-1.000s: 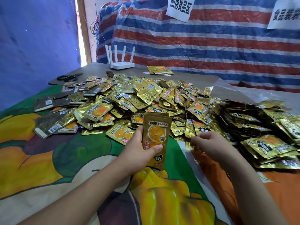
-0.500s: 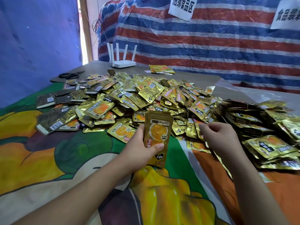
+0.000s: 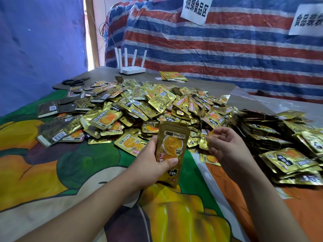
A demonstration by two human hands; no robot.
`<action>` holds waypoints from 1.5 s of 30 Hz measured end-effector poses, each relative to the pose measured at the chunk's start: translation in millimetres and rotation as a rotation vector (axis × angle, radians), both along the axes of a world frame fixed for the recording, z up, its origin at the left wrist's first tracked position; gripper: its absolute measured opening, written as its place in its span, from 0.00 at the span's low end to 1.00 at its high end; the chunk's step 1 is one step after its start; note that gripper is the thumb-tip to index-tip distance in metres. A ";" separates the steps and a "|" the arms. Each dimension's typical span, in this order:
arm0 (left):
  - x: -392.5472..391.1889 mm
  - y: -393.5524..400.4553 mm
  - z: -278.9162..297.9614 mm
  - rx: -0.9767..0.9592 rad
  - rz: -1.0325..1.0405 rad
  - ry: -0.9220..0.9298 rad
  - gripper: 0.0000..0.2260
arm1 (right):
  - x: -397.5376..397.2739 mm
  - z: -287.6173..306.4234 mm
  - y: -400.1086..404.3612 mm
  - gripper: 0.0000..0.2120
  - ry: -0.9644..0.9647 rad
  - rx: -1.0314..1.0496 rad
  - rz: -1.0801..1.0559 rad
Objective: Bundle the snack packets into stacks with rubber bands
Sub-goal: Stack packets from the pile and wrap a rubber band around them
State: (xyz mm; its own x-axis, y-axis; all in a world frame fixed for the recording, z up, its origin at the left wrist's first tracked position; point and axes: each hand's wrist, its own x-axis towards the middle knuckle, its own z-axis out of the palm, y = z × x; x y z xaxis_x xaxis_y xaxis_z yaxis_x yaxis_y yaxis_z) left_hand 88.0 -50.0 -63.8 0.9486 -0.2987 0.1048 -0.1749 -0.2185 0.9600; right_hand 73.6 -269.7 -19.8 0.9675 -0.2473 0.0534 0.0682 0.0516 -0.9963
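My left hand grips a small stack of gold snack packets upright, thumb across its front, just above the colourful cloth. To its right, my right hand has its fingers curled and pinches one gold packet at the near edge of the big loose pile of packets. The two hands are a short gap apart. Stacked packets lie heaped at the right. I see no rubber band in either hand.
A white router stands at the back of the table, with black scissors at the back left. A few packets lie apart behind the pile. Clear plastic sheet covers the right rear. A striped tarp hangs behind.
My right hand has lifted from the pile's edge and turned toward the left hand, now with a packet pinched in its fingers. The left hand's stack has stayed in place.
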 end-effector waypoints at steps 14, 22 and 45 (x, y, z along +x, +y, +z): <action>-1.2 -1.2 1.3 0.050 -0.011 -0.015 0.21 | 3.0 -0.2 2.7 0.03 0.207 0.327 0.090; -8.2 0.3 7.9 0.150 -0.061 -0.147 0.26 | -3.3 6.0 4.0 0.12 -0.028 0.408 0.208; -16.7 1.0 8.8 0.232 -0.111 -0.446 0.39 | -4.2 99.0 60.0 0.27 -0.118 -1.742 0.510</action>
State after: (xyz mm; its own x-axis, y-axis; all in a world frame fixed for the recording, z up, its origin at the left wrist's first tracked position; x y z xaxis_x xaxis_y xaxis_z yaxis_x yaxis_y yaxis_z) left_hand 71.3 -49.0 -55.0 0.7878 -0.4583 0.4115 -0.5908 -0.3735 0.7151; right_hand 69.4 -209.8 79.1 0.8945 0.4457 -0.0355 0.4471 -0.8909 0.0797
